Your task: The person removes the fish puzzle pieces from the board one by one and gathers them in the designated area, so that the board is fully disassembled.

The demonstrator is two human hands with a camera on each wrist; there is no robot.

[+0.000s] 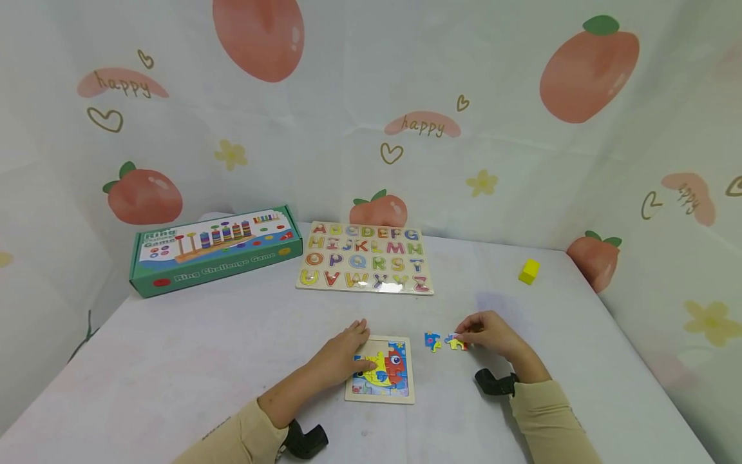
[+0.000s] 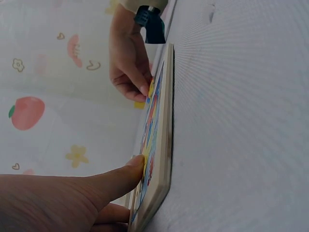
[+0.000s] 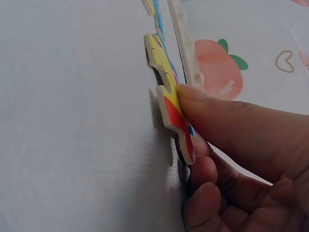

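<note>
A wooden-framed jigsaw puzzle [image 1: 380, 397] showing a yellow and red fish lies on the table, its upper left part bare of pieces. My left hand [image 1: 341, 356] rests on its left side, thumb pressing the picture and straight fingers along the far left edge. In the left wrist view the thumb of that hand [image 2: 91, 193] lies on the pieces. To the right, my right hand [image 1: 493, 334] pinches a yellow, red and blue puzzle piece [image 3: 170, 99] close over the table, thumb on top and fingertips at its edge. Beside it lies a blue and yellow puzzle piece [image 1: 431, 341].
Behind the hands lies a wooden alphabet board [image 1: 364, 258]. A green Ring Challenge Game box [image 1: 217, 251] stands at the back left, and a yellow block [image 1: 529, 271] sits at the back right. A printed cloth [image 1: 324, 129] hangs behind the table.
</note>
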